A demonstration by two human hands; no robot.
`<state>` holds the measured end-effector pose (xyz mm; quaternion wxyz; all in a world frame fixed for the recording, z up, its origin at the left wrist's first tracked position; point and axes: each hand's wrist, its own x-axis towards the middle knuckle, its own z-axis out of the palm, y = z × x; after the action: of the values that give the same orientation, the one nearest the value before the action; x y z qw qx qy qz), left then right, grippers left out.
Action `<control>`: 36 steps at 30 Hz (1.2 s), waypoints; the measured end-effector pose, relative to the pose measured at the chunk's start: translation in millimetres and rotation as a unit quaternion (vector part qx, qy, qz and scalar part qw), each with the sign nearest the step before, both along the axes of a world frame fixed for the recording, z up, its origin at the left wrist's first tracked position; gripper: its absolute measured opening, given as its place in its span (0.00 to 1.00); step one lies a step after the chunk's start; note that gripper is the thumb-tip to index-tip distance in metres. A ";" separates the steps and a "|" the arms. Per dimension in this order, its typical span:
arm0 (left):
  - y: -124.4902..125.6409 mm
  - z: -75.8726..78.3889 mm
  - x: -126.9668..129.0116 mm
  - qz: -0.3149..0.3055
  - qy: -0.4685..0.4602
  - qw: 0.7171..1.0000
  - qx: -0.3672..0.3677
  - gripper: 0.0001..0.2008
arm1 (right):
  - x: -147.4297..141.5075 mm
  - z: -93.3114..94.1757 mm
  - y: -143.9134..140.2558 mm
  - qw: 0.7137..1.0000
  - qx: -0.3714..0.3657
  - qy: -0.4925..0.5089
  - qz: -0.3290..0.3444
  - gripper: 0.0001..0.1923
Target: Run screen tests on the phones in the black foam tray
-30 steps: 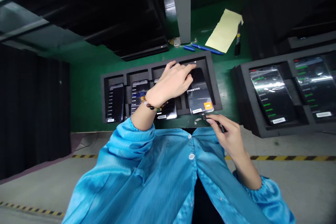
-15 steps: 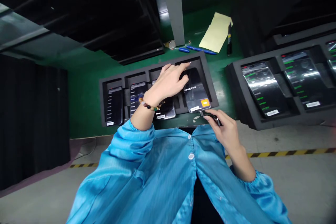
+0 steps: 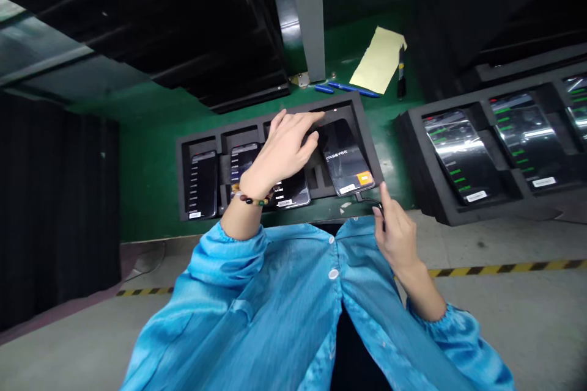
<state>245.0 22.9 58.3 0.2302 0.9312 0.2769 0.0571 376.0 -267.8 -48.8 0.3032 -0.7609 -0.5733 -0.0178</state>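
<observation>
A dark foam tray (image 3: pixel 367 134) lies on the green bench and holds several phones in slots. My left hand (image 3: pixel 284 149) hovers over the tray, fingers spread, fingertips by the top edge of the rightmost phone (image 3: pixel 346 159), whose lit screen shows white text and an orange button. My right hand (image 3: pixel 397 232) is at the tray's front edge, pinching a thin black cable (image 3: pixel 369 200) that runs to the bottom end of that phone. Whether the plug sits in the phone I cannot tell. Three other phones (image 3: pixel 202 180) sit further left.
A second foam tray (image 3: pixel 426 195) with lit phones stands to the right. A yellow paper (image 3: pixel 380 61), blue pens (image 3: pixel 353 89) and a black pen lie at the back near a grey post (image 3: pixel 309 12). Dark stacked trays (image 3: pixel 192 30) sit back left. Below is floor with hazard tape.
My left hand drew back left from the rightmost phone's top. My right hand pulled away from the phone's bottom end toward me, index finger now raised, cable trailing.
</observation>
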 end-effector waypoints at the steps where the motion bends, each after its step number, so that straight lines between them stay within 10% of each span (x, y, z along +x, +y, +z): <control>1: 0.9 0.5 -4.3 0.006 -0.005 1.000 0.001 0.25 | -1.2 -4.0 -1.7 1.000 0.017 0.001 -0.007 0.37; 9: 9.4 2.2 -61.7 0.072 -0.018 0.997 0.002 0.23 | -11.4 -11.8 -27.1 0.970 0.210 0.058 -0.110 0.31; 19: 19.3 -8.9 -107.6 0.090 0.000 0.996 -0.026 0.25 | -44.6 58.6 16.4 0.947 -0.088 0.285 0.119 0.09; 36: -2.3 -17.3 -129.0 0.020 0.020 0.999 -0.031 0.36 | -60.5 53.3 59.3 0.904 -0.200 0.319 0.203 0.09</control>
<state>115.9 20.7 41.0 0.2521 0.9188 0.3018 0.0342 315.5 -208.6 4.5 0.3080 -0.6378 -0.5795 0.4031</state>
